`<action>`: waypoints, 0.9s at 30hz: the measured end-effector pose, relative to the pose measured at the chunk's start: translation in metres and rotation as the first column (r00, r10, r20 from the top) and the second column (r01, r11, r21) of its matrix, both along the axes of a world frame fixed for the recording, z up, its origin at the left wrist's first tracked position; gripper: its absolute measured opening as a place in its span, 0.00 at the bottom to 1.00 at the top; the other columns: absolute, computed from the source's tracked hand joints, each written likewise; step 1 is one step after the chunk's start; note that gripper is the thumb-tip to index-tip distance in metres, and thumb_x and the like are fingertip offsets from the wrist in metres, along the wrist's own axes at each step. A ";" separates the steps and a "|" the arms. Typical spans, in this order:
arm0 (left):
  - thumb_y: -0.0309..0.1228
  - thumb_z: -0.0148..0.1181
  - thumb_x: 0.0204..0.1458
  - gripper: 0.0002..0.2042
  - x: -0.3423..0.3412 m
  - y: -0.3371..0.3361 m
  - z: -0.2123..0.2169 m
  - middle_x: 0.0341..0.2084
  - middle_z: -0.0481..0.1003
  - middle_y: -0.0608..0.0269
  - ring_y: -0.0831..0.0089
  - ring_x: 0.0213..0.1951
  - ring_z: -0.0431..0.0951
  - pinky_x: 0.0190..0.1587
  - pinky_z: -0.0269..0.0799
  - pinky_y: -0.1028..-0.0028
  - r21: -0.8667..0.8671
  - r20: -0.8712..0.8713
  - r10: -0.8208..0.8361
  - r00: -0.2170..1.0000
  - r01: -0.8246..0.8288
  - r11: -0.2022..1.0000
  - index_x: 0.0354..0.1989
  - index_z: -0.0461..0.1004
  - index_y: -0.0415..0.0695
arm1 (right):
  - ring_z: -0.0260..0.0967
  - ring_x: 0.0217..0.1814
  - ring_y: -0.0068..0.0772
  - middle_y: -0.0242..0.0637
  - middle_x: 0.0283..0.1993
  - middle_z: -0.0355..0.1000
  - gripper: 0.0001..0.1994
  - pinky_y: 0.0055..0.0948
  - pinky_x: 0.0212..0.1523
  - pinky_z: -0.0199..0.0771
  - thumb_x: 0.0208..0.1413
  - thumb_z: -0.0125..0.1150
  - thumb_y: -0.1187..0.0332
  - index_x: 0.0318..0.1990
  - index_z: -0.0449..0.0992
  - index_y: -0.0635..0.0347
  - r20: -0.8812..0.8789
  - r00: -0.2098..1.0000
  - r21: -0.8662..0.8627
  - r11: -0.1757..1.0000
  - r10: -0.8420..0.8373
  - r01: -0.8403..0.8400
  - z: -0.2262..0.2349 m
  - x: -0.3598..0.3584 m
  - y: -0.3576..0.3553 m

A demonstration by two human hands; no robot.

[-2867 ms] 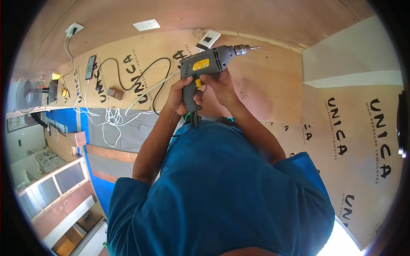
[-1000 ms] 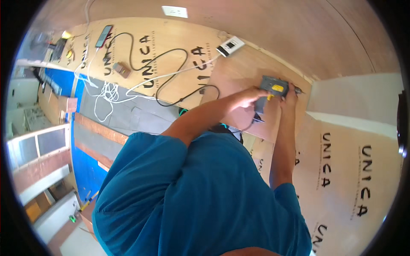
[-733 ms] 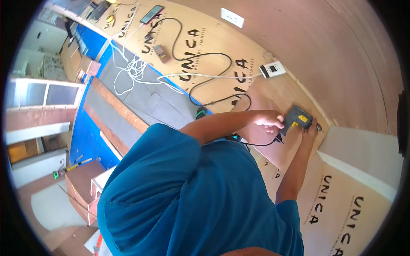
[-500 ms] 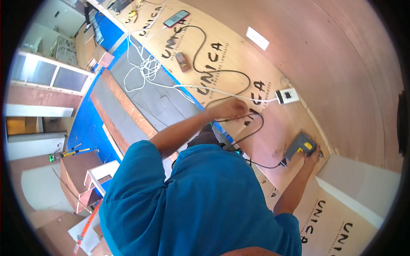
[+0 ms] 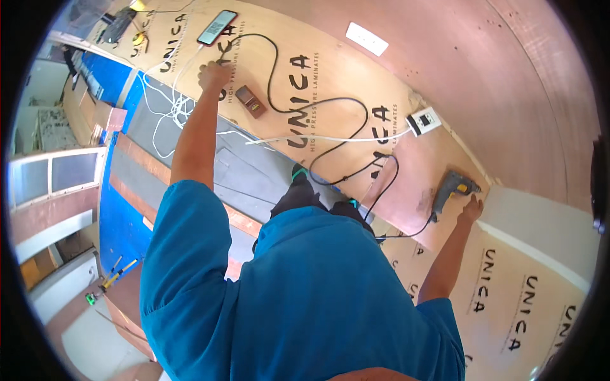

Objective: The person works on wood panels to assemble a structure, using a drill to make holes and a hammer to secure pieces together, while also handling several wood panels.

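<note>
A grey and yellow power drill (image 5: 452, 190) lies on its side on the plywood surface, close to the wall. Just beside its chuck end is my right hand (image 5: 471, 209), fingers apart and not gripping it. A black cord (image 5: 274, 70) loops from the drill handle across the plywood to the far left. At that end my left hand (image 5: 215, 75) is closed over the cord's end, covering the plug. Near the left hand lie a phone (image 5: 217, 27) with a lit screen and a small brown handheld device (image 5: 250, 101).
A white cable (image 5: 330, 136) runs from a white socket block (image 5: 423, 120) to a tangle (image 5: 181, 113) at left. A white wall plate (image 5: 366, 39) is on the far panel. A yellow tape measure (image 5: 138, 39) sits farther left. Blue sheeting (image 5: 121, 203) covers the floor.
My left hand has moved far left along the plywood to the cord's end. My right hand has let go of the drill, which now lies turned. The view has shifted.
</note>
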State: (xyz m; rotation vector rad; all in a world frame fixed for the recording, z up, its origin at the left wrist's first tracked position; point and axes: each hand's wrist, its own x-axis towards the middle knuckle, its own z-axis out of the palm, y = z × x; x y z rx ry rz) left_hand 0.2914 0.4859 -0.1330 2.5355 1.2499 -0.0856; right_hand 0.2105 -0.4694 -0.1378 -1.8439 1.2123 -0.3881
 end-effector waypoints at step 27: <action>0.34 0.63 0.61 0.18 -0.021 -0.136 0.055 0.25 0.74 0.65 0.76 0.26 0.75 0.30 0.73 0.74 -0.465 0.610 -0.193 0.769 0.544 0.699 0.55 0.75 0.37 | 0.77 0.54 0.39 0.42 0.51 0.80 0.28 0.33 0.54 0.76 0.48 0.75 0.59 0.55 0.75 0.61 0.135 0.911 0.266 0.872 0.389 -0.412 -0.039 0.125 0.275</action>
